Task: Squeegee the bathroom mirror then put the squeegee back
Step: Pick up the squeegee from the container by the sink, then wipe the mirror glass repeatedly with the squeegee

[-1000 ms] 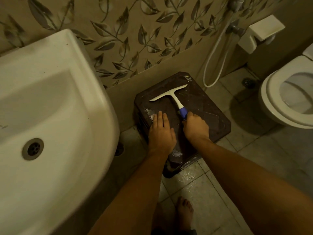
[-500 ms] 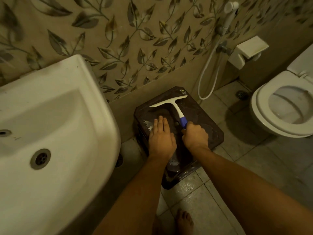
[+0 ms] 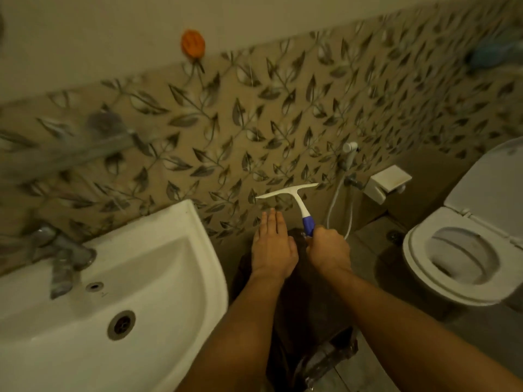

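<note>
Item 1. White plastic T-shaped squeegee with a blue grip (image 3: pixel 294 198): held at centre frame, blade crossbar at the 12 o'clock end, shaft slanting down toward 5 o'clock. The blade shows against the wall; whether it touches it cannot be told.

Item 2. Right hand (image 3: pixel 329 251): fingers curled round the blue grip, at 5 o'clock of the blade.

Item 3. Left hand (image 3: pixel 273 247): flat, palm down, fingers straight and together, holding nothing, just beside the right hand at its 9 o'clock.

Item 4. Dark brown box-like stool (image 3: pixel 311 301): below both hands, at 6 o'clock. Whether the left hand touches it cannot be told.

Item 5. Beige wall tiles with a grey leaf pattern (image 3: pixel 283 123): behind the squeegee, 12 o'clock.

Item 6. White ceramic washbasin (image 3: pixel 175 250): 8 o'clock, with a round metal drain (image 3: pixel 121 325) and a blurred metal tap (image 3: pixel 62 258).

Item 7. White hand sprayer with hose (image 3: pixel 349 149): on the wall at 1 o'clock, near the blade's right tip.

Item 8. White wall-mounted box (image 3: pixel 387 183): 2 o'clock.

Item 9. White toilet, lid raised (image 3: pixel 418 267): 3 o'clock, well apart.

Item 10. Orange round object (image 3: pixel 193 43): high on the wall, 11 o'clock.
</note>
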Demonstrator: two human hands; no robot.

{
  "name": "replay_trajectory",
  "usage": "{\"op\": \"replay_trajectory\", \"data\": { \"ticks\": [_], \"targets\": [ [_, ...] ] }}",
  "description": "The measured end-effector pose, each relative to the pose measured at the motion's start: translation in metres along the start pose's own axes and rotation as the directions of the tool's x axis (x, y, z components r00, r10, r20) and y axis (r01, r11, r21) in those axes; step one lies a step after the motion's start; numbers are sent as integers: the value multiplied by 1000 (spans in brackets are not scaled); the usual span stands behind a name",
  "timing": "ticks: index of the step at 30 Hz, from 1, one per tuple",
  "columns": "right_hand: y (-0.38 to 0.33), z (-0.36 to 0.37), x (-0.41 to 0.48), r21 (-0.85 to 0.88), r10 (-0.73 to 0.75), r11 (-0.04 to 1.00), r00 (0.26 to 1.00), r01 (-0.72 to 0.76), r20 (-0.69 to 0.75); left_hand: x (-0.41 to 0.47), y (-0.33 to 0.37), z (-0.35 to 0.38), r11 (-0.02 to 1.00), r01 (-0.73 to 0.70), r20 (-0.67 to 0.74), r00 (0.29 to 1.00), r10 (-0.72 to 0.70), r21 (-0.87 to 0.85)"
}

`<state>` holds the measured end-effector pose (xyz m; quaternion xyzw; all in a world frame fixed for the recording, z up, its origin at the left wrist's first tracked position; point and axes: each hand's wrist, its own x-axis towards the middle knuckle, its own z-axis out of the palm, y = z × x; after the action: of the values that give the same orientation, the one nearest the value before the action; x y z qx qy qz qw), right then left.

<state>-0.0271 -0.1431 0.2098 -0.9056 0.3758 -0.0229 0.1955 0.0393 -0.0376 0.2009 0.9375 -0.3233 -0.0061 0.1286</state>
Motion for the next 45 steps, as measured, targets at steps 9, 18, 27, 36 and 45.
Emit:
{"op": "replay_trajectory", "data": {
  "ticks": [9, 18, 27, 36, 45],
  "targets": [
    [-61, -122, -3, -5, -76, 997, 988, 76, -136, 19, 15, -118, 998, -52, -192, 980, 55, 20],
    [-117, -229, -18, 39, -181, 979, 939, 201, -292, 32, 19, -237, 997, -39, -349, 935, 59, 62],
    [-167, -314, -37, 14, -231, 965, 877, 261, -421, 25, 22, -331, 994, 7, -457, 888, 41, 105],
    [-207, -365, -68, 59, -293, 928, 820, 367, -492, 7, 20, -403, 981, 77, -555, 831, 37, 180],
    [-274, -408, -104, 124, -325, 868, 739, 481, -590, -16, -23, -470, 964, 156, -632, 775, 17, 216]
  ]
}}
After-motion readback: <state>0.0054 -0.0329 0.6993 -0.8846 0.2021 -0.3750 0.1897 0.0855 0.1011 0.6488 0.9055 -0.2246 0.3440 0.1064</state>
